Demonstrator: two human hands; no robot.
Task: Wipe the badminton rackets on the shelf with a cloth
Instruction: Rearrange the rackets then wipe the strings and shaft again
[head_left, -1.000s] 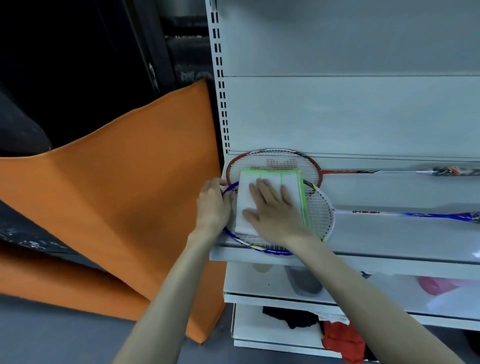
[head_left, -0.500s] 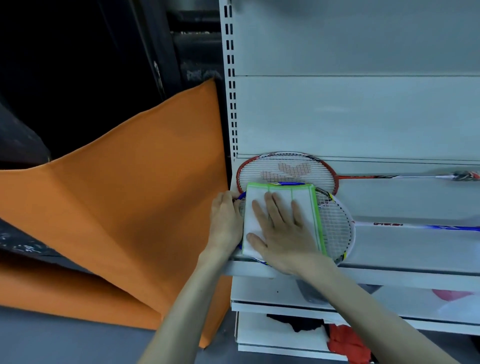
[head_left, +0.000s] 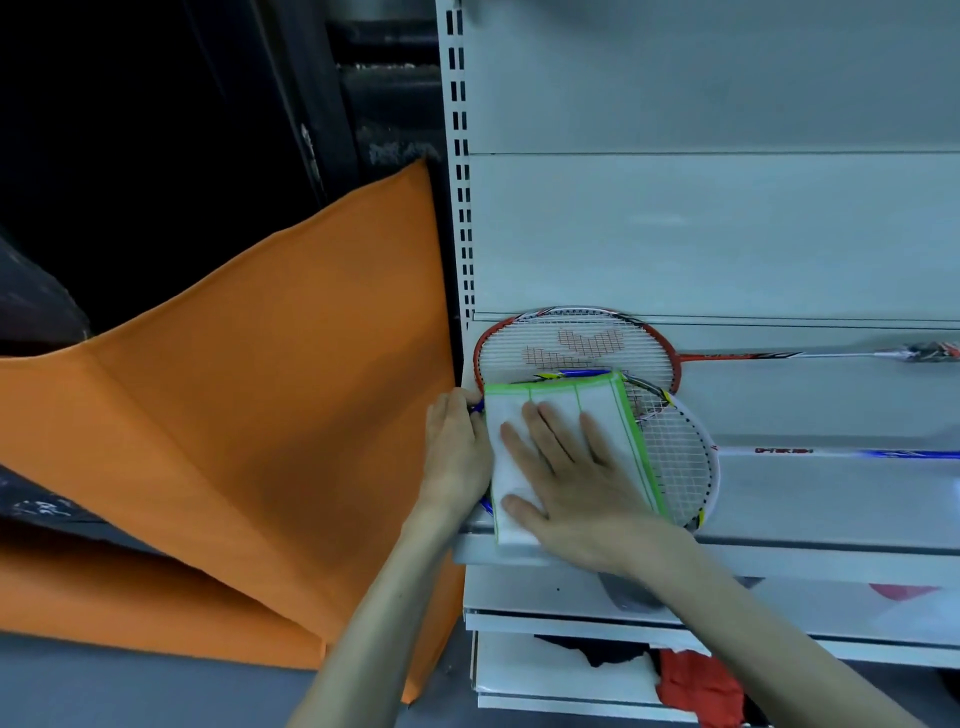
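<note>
Two badminton rackets lie on the white shelf (head_left: 831, 509). The red-framed racket (head_left: 571, 343) is at the back, its shaft running right. The blue-and-white racket (head_left: 680, 457) lies in front, overlapping it. A folded white cloth with green stripes (head_left: 602, 410) covers the left part of the blue racket's head. My right hand (head_left: 576, 483) presses flat on the cloth with straight fingers. My left hand (head_left: 454, 452) grips the left rim of the blue racket's frame, right beside the cloth.
An orange sheet (head_left: 260, 415) hangs to the left of the shelf upright (head_left: 460, 208). Lower shelves hold red cloth (head_left: 696, 686), a black item (head_left: 597, 654) and a grey object (head_left: 628, 597). The shelf's back panel (head_left: 727, 234) rises behind the rackets.
My right hand has slid the cloth toward the front of the blue racket's head, uncovering more of the red racket's strings. My left hand stays on the frame's rim.
</note>
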